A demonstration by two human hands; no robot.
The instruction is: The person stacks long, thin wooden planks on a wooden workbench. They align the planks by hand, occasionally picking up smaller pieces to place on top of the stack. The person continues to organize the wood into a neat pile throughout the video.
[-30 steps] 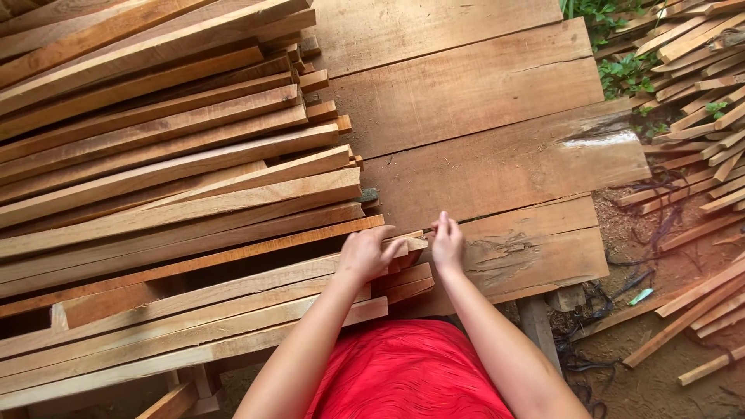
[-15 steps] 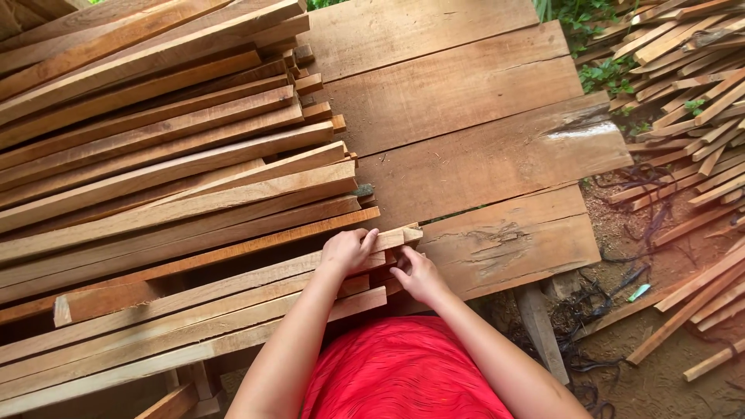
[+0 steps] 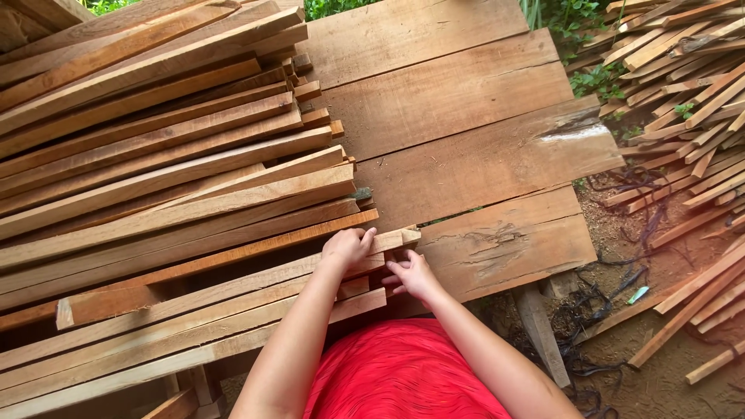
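We are reaching both forearms up from six o'clock. Our left hand is curling over the end of a long wooden slat, fingers wrapped on its top edge. That slat is lying at the near side of the slat stack filling nine o'clock. Our right hand is resting half open, fingertips touching the slat's end at its eleven o'clock. The plank bench is standing outdoors; loose slats are lying at two o'clock.

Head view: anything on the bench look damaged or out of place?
Yes. The front plank has a rough gouged patch, and the plank behind it is splintered pale at its right end. One slat juts past the stack, under the left hand.
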